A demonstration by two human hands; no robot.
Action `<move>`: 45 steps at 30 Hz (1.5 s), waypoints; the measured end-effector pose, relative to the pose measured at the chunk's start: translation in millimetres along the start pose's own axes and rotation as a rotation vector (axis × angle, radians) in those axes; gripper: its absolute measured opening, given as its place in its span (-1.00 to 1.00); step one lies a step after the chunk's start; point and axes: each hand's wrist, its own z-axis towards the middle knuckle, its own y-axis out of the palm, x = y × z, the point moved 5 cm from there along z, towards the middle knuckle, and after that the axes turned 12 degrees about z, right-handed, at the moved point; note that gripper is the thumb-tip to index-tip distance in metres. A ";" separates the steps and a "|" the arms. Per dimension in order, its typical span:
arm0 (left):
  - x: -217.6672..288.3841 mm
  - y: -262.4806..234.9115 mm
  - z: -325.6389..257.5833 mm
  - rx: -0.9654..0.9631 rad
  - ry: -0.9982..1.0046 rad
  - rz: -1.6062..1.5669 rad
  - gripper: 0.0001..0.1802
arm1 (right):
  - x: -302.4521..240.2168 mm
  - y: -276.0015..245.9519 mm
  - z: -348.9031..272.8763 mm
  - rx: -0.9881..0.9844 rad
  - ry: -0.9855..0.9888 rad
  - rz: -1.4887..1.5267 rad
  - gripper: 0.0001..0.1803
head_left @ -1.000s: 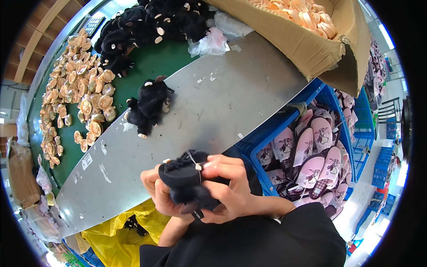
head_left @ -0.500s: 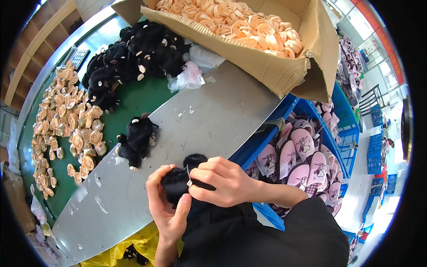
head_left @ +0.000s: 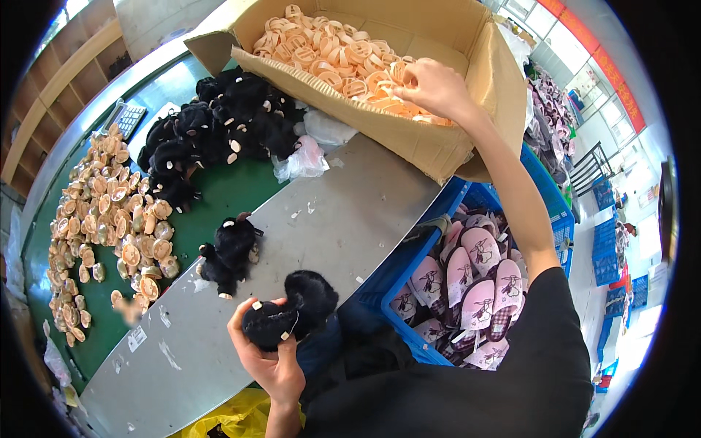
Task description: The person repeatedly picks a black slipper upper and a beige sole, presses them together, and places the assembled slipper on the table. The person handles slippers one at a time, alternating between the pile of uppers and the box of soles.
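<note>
The left hand is holding a black furry piece just past the near edge of the metal table, its fingers clamping the rounded end from both sides, while a second furry lobe is leaning against it at the upper right. A pale thread is lying across the fur close to the thumb, so a good grip here is one that is pinching firmly without crushing the pile or pulling on that thread. The right hand is resting well apart, inside the cardboard box, over the peach rings; its fingers are sitting curled close together at the heap, and I cannot tell whether they are clamping a ring. Because the rings are lying tangled and overlapping, picking well probably means pinching one by its band at the top of the heap and lifting it straight clear, so that no neighbour is hooking along. The torn box wall is standing between the two hands, so the right forearm should be clearing its rim. Meanwhile, a furry black clump is lying on the table, best left undisturbed by a swinging sleeve.
</note>
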 end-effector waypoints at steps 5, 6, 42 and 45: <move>-12.3 -13.8 -6.3 0.130 0.027 -0.075 -0.50 | 23.3 30.2 15.1 -0.231 0.030 0.086 -0.68; -14.7 -16.6 -6.2 0.141 0.032 -0.075 -0.51 | 20.7 24.4 12.0 -0.127 0.013 0.167 -0.69; -29.9 0.2 -15.0 0.073 -0.245 -0.010 -0.75 | -200.2 66.4 -219.7 -0.282 -0.275 1.694 -0.93; -28.3 -3.3 -14.0 0.084 -0.195 0.048 -0.77 | -197.9 73.1 -224.7 -0.299 -0.181 1.608 -0.88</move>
